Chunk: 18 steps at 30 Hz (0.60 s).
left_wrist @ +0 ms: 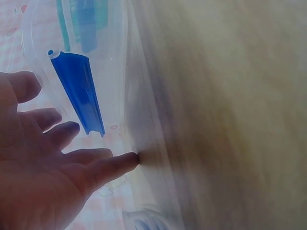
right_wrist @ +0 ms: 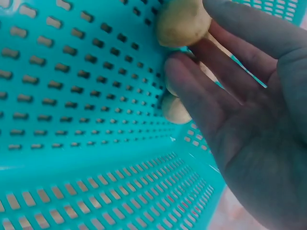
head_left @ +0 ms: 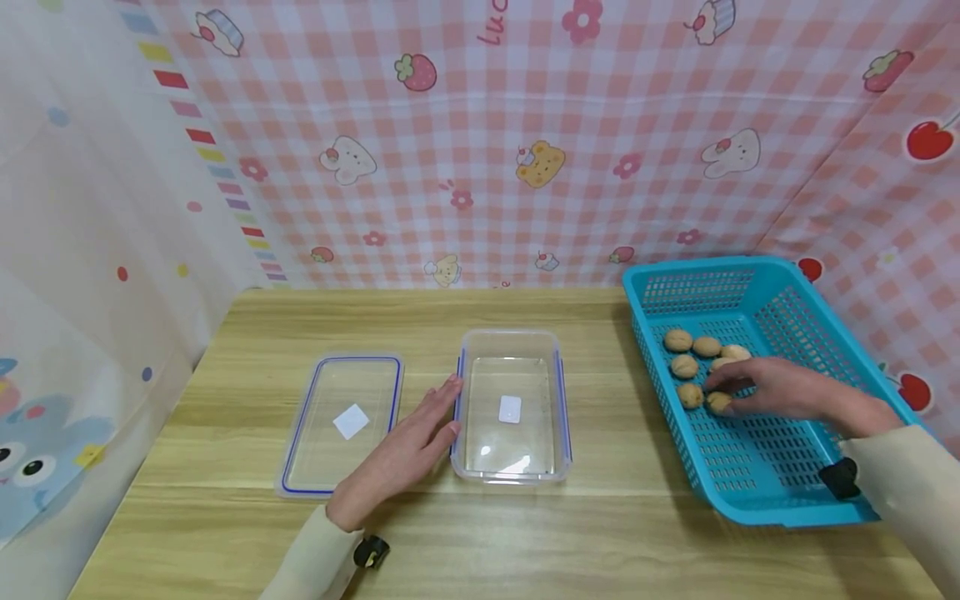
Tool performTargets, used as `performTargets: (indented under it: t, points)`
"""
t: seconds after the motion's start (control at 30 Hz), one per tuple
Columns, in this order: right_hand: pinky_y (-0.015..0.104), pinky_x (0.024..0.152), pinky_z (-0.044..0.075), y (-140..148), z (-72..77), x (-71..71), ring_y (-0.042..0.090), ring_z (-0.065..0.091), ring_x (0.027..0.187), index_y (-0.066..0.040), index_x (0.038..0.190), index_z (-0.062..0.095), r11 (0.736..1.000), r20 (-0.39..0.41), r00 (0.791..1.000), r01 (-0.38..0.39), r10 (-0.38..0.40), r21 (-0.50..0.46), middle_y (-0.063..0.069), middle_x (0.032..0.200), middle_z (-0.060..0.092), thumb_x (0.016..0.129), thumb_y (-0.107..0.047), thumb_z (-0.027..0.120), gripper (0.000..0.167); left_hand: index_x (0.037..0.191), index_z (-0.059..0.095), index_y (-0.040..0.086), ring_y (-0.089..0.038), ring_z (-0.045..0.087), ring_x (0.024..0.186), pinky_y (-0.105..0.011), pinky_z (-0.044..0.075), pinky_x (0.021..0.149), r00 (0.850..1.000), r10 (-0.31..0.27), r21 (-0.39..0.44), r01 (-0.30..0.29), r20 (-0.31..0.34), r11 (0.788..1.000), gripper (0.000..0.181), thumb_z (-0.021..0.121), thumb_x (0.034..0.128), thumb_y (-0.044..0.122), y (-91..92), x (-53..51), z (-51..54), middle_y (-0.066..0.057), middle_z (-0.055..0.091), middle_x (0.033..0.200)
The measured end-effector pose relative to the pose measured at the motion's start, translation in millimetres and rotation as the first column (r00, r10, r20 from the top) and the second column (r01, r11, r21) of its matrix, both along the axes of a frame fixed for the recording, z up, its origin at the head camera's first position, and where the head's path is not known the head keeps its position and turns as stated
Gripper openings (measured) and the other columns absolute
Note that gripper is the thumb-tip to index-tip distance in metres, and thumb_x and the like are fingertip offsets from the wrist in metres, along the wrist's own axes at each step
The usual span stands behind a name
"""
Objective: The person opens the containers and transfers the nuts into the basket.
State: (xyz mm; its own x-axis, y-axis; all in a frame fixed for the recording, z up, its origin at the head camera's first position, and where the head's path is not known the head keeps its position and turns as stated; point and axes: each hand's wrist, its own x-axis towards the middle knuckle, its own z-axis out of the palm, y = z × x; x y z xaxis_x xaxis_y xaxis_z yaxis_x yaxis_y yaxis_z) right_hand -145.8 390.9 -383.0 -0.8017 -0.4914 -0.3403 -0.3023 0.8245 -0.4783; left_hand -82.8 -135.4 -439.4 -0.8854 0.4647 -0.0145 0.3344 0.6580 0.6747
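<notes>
My left hand (head_left: 412, 442) rests with extended fingers against the left side of a clear plastic box (head_left: 551, 350). In the left wrist view, those fingers (left_wrist: 103, 167) lie beside the box's blue clip (left_wrist: 76, 88). Inside a blue plastic basket (head_left: 757, 492), my right hand (head_left: 787, 390) pinches a walnut (head_left: 718, 403) between thumb and fingers. From the right wrist view, that walnut (right_wrist: 182, 24) shows at the fingertips, near the basket floor. Several other walnuts (head_left: 684, 367) lie beside it, some partly hidden by the hand.
A clear lid with a blue seal (head_left: 341, 387) lies on the wooden table (head_left: 600, 533) left of the box. White labels show on lid and box. Behind the table hangs a pink checked cloth (head_left: 465, 125); the basket stands at the right, close to the cloth.
</notes>
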Motion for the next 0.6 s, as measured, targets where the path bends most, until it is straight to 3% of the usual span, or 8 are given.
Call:
performTargets:
  t: [0.17,0.33,0.5,0.6]
  points:
    - [0.045,0.09,0.058,1.5,12.3,4.3,0.043,0.064,0.12,0.0,0.134,0.065,0.999,0.031,0.999,0.023,-0.022,-0.03,0.02,0.133,0.066,0.094,-0.025,0.078,0.049,0.166,0.021,0.015,-0.037,0.018,0.156,-0.052,0.018,0.127,1.0,-0.001,-0.001,0.001,0.002,1.0,0.061,0.044,0.1122,0.034,0.1,0.7,0.0,-0.002,0.017,0.171]
    - [0.031,0.085,0.058,1.9,30.0,9.0,0.045,0.061,0.123,0.003,0.139,0.061,0.997,0.01,0.998,0.055,-0.054,-0.049,0.024,0.137,0.063,0.095,-0.026,0.077,0.054,0.166,0.021,0.013,-0.038,0.018,0.156,-0.053,0.018,0.126,1.0,-0.005,0.003,0.005,0.001,1.0,0.061,0.045,0.1121,0.03,0.8,0.1,1.0,-0.003,0.017,0.171]
    - [0.027,0.079,0.057,-2.7,49.8,14.6,0.044,0.063,0.119,0.001,0.141,0.06,0.992,-0.073,0.99,0.12,-0.122,-0.032,0.024,0.133,0.065,0.098,-0.028,0.074,0.054,0.165,0.024,0.009,-0.039,0.02,0.155,-0.054,0.019,0.126,1.0,-0.012,0.015,0.012,-0.018,1.0,0.061,0.047,0.1116,0.027,1.4,-0.7,2.7,-0.007,0.019,0.171]
    - [0.023,0.077,0.057,-7.6,59.9,19.7,0.043,0.065,0.116,0.0,0.139,0.062,0.984,-0.141,0.974,0.17,-0.177,-0.059,0.024,0.13,0.067,0.101,-0.028,0.071,0.048,0.164,0.025,0.009,-0.039,0.021,0.155,-0.054,0.02,0.125,1.0,-0.012,0.015,0.013,-0.025,1.0,0.06,0.047,0.1115,0.028,1.3,-0.3,4.1,-0.007,0.02,0.171]
